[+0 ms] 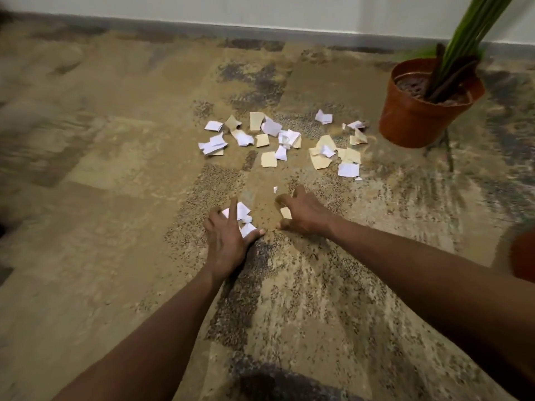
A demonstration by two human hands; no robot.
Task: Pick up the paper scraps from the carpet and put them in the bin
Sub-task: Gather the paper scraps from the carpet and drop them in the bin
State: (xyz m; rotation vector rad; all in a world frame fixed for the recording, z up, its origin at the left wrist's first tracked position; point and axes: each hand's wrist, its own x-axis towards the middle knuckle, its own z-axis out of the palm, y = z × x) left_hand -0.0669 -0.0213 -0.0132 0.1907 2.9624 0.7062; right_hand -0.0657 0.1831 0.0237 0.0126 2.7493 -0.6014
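Several white and beige paper scraps [278, 140] lie scattered on the patterned carpet [115, 169], ahead of both hands. My left hand [225, 238] lies flat with spread fingers on a few white scraps [242, 211], and one more white scrap [248, 228] sits between its thumb and fingers. My right hand [305, 217] is arched like a claw with its fingertips on the carpet. Its fingers curl over a beige scrap [286, 212]. A tiny white scrap [275, 189] lies just beyond the hands. No bin is clearly in view.
A terracotta plant pot [417, 117] with long green leaves stands at the right, close to the scraps. A blurred orange-brown round object [524, 256] is cut off by the right edge. A wall with a grey skirting [202, 23] runs along the back.
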